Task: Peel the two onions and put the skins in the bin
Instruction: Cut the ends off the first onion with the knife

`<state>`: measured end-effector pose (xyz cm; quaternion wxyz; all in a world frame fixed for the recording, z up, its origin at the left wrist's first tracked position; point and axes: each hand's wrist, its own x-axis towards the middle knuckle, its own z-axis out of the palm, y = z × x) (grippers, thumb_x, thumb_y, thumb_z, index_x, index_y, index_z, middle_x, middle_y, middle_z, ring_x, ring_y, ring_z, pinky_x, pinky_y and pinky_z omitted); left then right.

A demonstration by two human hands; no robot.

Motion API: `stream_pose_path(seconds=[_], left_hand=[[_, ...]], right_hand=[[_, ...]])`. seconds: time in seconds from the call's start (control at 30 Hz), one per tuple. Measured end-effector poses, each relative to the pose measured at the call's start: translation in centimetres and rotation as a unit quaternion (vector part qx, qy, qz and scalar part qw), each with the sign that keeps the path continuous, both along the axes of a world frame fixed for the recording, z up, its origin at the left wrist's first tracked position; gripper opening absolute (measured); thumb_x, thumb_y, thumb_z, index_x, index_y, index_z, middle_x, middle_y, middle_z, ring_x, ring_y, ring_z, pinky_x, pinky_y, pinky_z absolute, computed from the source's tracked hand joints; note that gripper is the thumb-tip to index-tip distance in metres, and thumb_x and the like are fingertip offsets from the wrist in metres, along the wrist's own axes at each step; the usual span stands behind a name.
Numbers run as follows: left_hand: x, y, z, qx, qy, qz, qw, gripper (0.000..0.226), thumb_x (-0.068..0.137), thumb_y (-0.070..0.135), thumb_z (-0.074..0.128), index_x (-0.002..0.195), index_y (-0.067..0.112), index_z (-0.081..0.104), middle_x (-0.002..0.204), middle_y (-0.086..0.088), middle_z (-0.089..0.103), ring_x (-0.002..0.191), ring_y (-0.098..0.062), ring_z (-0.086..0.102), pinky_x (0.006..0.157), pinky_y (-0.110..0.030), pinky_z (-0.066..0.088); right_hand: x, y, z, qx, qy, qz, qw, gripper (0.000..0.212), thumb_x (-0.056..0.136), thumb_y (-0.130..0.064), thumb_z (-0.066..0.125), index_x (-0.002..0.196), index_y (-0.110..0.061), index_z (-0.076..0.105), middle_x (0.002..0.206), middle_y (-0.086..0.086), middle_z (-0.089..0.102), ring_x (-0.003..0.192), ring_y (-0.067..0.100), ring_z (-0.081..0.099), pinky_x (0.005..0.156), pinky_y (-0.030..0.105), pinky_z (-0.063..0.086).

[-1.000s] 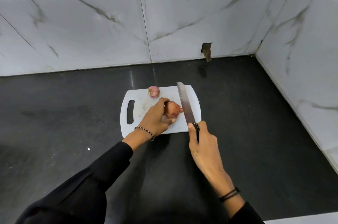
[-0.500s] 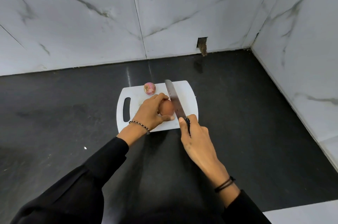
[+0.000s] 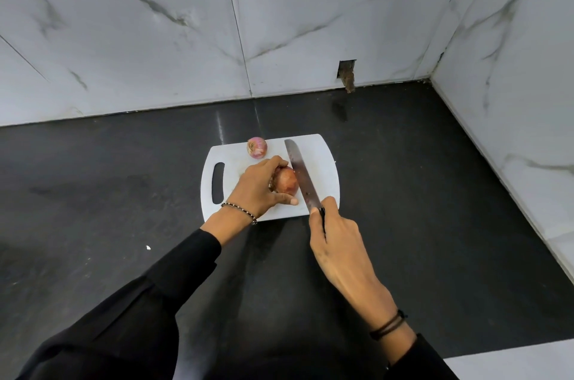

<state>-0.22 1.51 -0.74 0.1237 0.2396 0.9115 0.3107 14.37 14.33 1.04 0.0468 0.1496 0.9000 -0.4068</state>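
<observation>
The nearer onion (image 3: 287,181) lies near the middle of the white cutting board (image 3: 324,162), still in its dry reddish-brown skin, with a darker tuft at its left end. The second onion (image 3: 257,147) sits at the far edge of the board, just beyond the first. It is smaller, with pinkish-purple streaked skin, and nothing touches it.

The left hand (image 3: 256,190) curls over the brown onion from the left and grips it, fingers across its far side and thumb stretched along its near side. The right hand (image 3: 337,243) is clenched round the dark handle of a knife (image 3: 302,176), the forefinger lying along the top. The long blade points away from the person and lies against the right side of the held onion; whether it has cut in cannot be told.

The board lies on a black surface (image 3: 419,193) in a corner of marble-patterned wall tiles (image 3: 155,38).
</observation>
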Motion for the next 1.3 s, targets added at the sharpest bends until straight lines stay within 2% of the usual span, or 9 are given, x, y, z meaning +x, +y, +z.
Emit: stream_pose_path(seconds=[0.17, 0.3, 0.5, 0.6, 0.87, 1.0, 1.1, 1.23, 1.3], left_hand=[[-0.1, 0.0, 0.2, -0.008, -0.015, 0.003, 1.0, 0.073, 0.068, 0.033, 0.087, 0.13, 0.016, 0.052, 0.127, -0.007, 0.061, 0.116, -0.027, 0.057, 0.1, -0.041, 0.05], [-0.4, 0.0, 0.3, -0.03, -0.015, -0.021, 0.999, 0.072, 0.075, 0.029, 0.084, 0.137, 0.016, 0.051, 0.132, -0.005, 0.06, 0.121, -0.024, 0.055, 0.104, -0.032, 0.043], [-0.3, 0.4, 0.5, -0.064, 0.012, -0.007, 0.998, 0.071, 0.08, 0.039, 0.078, 0.139, 0.014, 0.048, 0.129, -0.009, 0.062, 0.117, -0.028, 0.058, 0.102, -0.037, 0.046], [-0.3, -0.1, 0.3, -0.055, 0.011, 0.01, 0.998, 0.069, 0.079, 0.042, 0.078, 0.136, 0.014, 0.05, 0.124, -0.01, 0.065, 0.112, -0.028, 0.061, 0.099, -0.036, 0.049], [-0.7, -0.3, 0.2, -0.056, -0.003, 0.011, 0.998, 0.069, 0.079, 0.043, 0.077, 0.135, 0.015, 0.049, 0.122, -0.01, 0.064, 0.108, -0.028, 0.061, 0.096, -0.034, 0.05], [-0.9, -0.3, 0.5, -0.058, -0.007, -0.002, 0.998, 0.069, 0.08, 0.04, 0.078, 0.136, 0.013, 0.049, 0.123, -0.01, 0.064, 0.109, -0.027, 0.061, 0.096, -0.032, 0.049], [-1.1, -0.2, 0.7, -0.059, -0.014, -0.015, 0.998, 0.068, 0.08, 0.038, 0.078, 0.135, 0.013, 0.048, 0.124, -0.01, 0.063, 0.11, -0.028, 0.06, 0.097, -0.035, 0.05], [-1.2, -0.2, 0.7, -0.06, 0.006, -0.026, 0.998, 0.061, 0.08, 0.036, 0.078, 0.13, 0.011, 0.052, 0.116, -0.011, 0.067, 0.103, -0.029, 0.062, 0.092, -0.038, 0.051], [-1.1, -0.1, 0.7, -0.063, 0.021, -0.029, 0.997, 0.057, 0.082, 0.033, 0.076, 0.128, 0.01, 0.053, 0.114, -0.013, 0.068, 0.102, -0.031, 0.062, 0.09, -0.039, 0.051]], right_hand=[[-0.4, -0.4, 0.4, 0.033, -0.032, 0.01, 0.999, 0.018, 0.111, -0.036, 0.028, 0.104, -0.021, 0.037, 0.071, -0.003, 0.05, 0.055, 0.01, 0.047, 0.046, 0.023, 0.029], [-0.8, -0.7, 0.6, 0.074, -0.055, 0.02, 0.996, 0.021, 0.111, -0.039, 0.023, 0.105, -0.021, 0.034, 0.078, 0.0, 0.054, 0.064, 0.014, 0.052, 0.051, 0.028, 0.033], [-1.2, -0.5, 1.3, 0.015, -0.076, 0.008, 0.997, 0.026, 0.111, -0.04, 0.023, 0.105, -0.02, 0.039, 0.088, 0.001, 0.052, 0.072, 0.016, 0.054, 0.062, 0.036, 0.046], [-1.0, -0.9, 1.5, 0.026, -0.102, 0.02, 0.994, 0.027, 0.111, -0.039, 0.023, 0.114, -0.02, 0.04, 0.09, 0.002, 0.053, 0.075, 0.017, 0.058, 0.067, 0.039, 0.052], [-1.8, -1.3, 1.3, 0.095, -0.123, 0.046, 0.987, 0.021, 0.11, -0.038, 0.025, 0.115, -0.02, 0.035, 0.09, 0.005, 0.053, 0.07, 0.017, 0.053, 0.054, 0.028, 0.037], [-2.5, -1.5, 1.5, 0.112, -0.127, 0.052, 0.984, 0.017, 0.111, -0.035, 0.025, 0.111, -0.02, 0.034, 0.089, 0.004, 0.052, 0.079, 0.022, 0.059, 0.061, 0.036, 0.042], [-3.4, -1.7, 1.6, 0.113, -0.128, 0.055, 0.984, 0.018, 0.111, -0.033, 0.028, 0.118, -0.019, 0.036, 0.091, 0.006, 0.056, 0.077, 0.022, 0.06, 0.061, 0.035, 0.043], [-4.8, -1.8, 1.8, 0.111, -0.121, 0.049, 0.985, 0.023, 0.111, -0.032, 0.028, 0.124, -0.016, 0.037, 0.093, 0.007, 0.052, 0.077, 0.023, 0.055, 0.061, 0.035, 0.041], [-5.6, -1.9, 2.0, 0.105, -0.113, 0.041, 0.987, 0.027, 0.111, -0.031, 0.027, 0.129, -0.014, 0.036, 0.097, 0.009, 0.05, 0.088, 0.032, 0.059, 0.071, 0.043, 0.046]])
